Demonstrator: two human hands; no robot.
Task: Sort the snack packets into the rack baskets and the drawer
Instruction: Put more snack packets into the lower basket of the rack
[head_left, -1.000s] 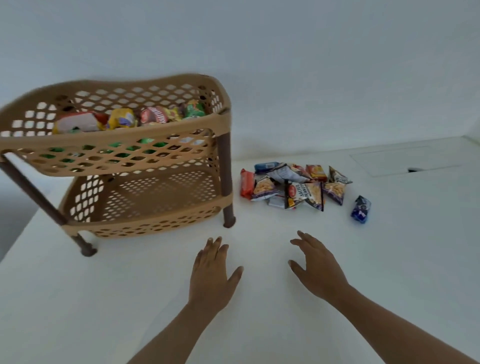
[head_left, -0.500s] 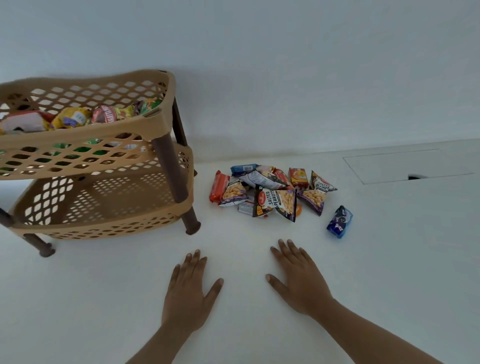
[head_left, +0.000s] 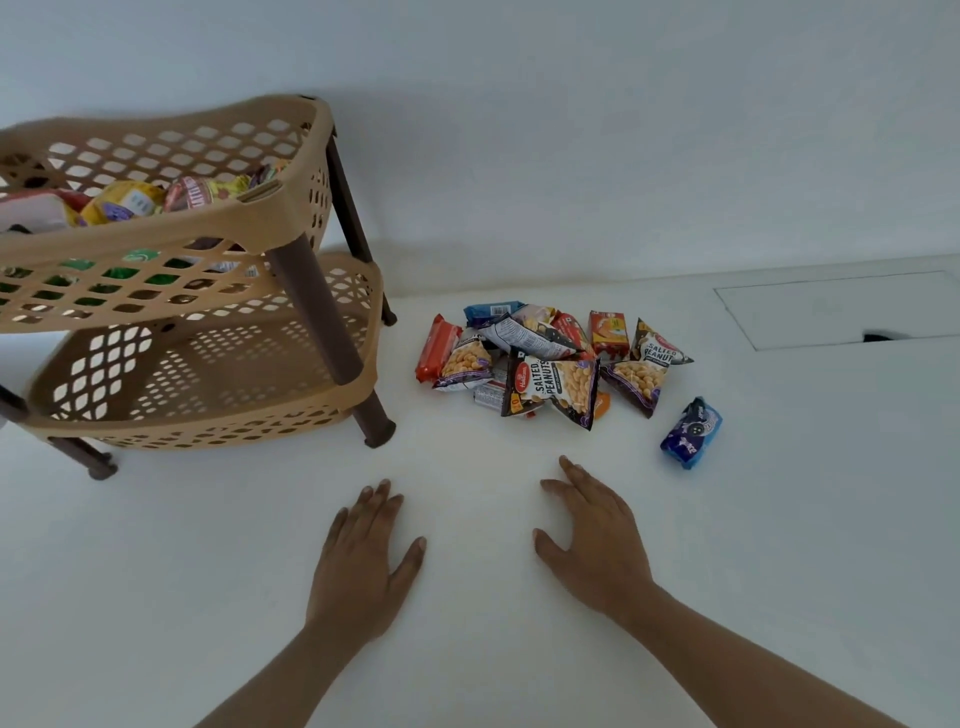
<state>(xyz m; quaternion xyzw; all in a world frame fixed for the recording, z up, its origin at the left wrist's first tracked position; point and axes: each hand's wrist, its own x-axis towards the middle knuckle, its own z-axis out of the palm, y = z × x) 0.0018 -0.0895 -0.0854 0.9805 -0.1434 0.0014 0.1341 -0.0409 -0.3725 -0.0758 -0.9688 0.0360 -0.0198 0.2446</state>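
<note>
A tan two-tier rack stands at the left; its top basket (head_left: 249, 218) holds several snack packets, and its lower basket (head_left: 218, 415) looks bare inside. A pile of snack packets (head_left: 550, 364) lies on the white surface to the right of the rack, with salted peanut bags, red biscuit packs and a blue pack. One blue cookie packet (head_left: 692, 433) lies apart at the pile's right. My left hand (head_left: 363, 561) and my right hand (head_left: 597, 540) rest flat on the surface just in front of the pile, fingers straight, holding nothing.
A flush white panel with a dark finger notch (head_left: 878, 335) is set into the surface at the far right. A plain wall runs behind the rack and pile. The rack's dark front leg (head_left: 376, 421) stands close to my left hand.
The view has shifted, so the rack sits further left than one second ago. Both hands have settled flatter onto the surface, still holding nothing. The packets have not moved.
</note>
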